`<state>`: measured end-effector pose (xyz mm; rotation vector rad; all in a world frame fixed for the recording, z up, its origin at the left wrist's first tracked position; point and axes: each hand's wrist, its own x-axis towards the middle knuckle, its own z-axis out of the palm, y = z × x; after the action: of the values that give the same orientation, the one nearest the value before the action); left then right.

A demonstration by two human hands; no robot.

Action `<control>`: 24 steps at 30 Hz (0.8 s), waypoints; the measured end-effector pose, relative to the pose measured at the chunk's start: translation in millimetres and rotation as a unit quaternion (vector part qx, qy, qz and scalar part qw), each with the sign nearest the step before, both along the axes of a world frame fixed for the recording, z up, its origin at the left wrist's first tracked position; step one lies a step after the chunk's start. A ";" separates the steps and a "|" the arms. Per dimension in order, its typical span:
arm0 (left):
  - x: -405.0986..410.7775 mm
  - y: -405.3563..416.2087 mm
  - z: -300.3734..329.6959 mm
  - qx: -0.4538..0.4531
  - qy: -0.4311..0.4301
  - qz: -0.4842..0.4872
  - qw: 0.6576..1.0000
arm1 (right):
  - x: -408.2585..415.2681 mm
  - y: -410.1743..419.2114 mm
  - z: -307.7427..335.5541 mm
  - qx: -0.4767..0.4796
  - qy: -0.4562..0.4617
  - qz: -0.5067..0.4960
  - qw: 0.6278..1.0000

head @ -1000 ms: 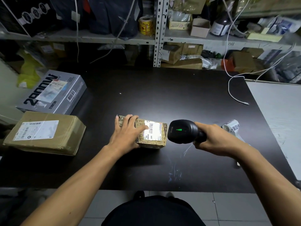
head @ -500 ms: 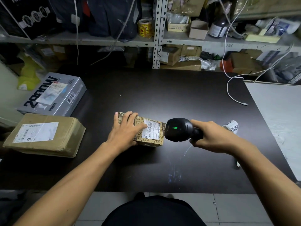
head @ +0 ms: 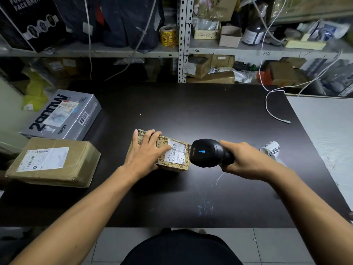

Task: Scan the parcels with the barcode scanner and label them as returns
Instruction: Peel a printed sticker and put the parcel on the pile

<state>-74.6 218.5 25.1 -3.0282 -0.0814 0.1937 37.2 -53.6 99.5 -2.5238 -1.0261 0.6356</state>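
A small printed cardboard parcel (head: 174, 156) with a white shipping label lies in the middle of the dark table (head: 191, 111). My left hand (head: 146, 153) rests flat on its left part, fingers spread and straight. My right hand (head: 246, 159) grips the handle of a black barcode scanner (head: 207, 153), whose head is right beside the parcel's right end and shows a small blue light. A roll of white return labels (head: 271, 148) lies just behind my right hand.
A brown cardboard parcel (head: 53, 162) and a grey printed box (head: 63, 115) sit at the table's left edge. A white cable (head: 273, 109) trails onto the table at the back right. Cluttered shelves (head: 183, 50) stand behind; a pale board (head: 328, 131) adjoins on the right.
The bright scan light on the parcel's label has gone out and the scanner's indicator has turned from green to blue. Both hands stay almost where they were.
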 end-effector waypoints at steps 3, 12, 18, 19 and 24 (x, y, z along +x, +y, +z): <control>-0.6 -0.1 -2.4 -0.006 0.010 0.013 1.000 | 1.2 -2.8 -7.1 0.009 0.017 -0.014 1.000; -18.7 -10.8 -25.7 -0.137 0.046 0.131 0.981 | -27.5 -10.9 -112.7 0.086 0.155 -0.348 0.921; -31.8 -13.7 -40.5 -0.161 0.057 0.119 0.978 | -49.3 -9.6 -144.4 0.072 0.168 -0.417 0.890; -32.6 -14.3 -41.6 -0.161 0.057 0.119 0.978 | -51.1 -8.8 -146.5 0.070 0.168 -0.416 0.891; -32.4 -14.5 -41.8 -0.148 0.072 0.113 0.980 | -58.3 -5.1 -154.3 0.057 0.167 -0.421 0.890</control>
<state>-107.0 203.9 -16.6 -3.2813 -0.4215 0.4856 -21.1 -58.7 -54.8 -2.3124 0.1769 0.6590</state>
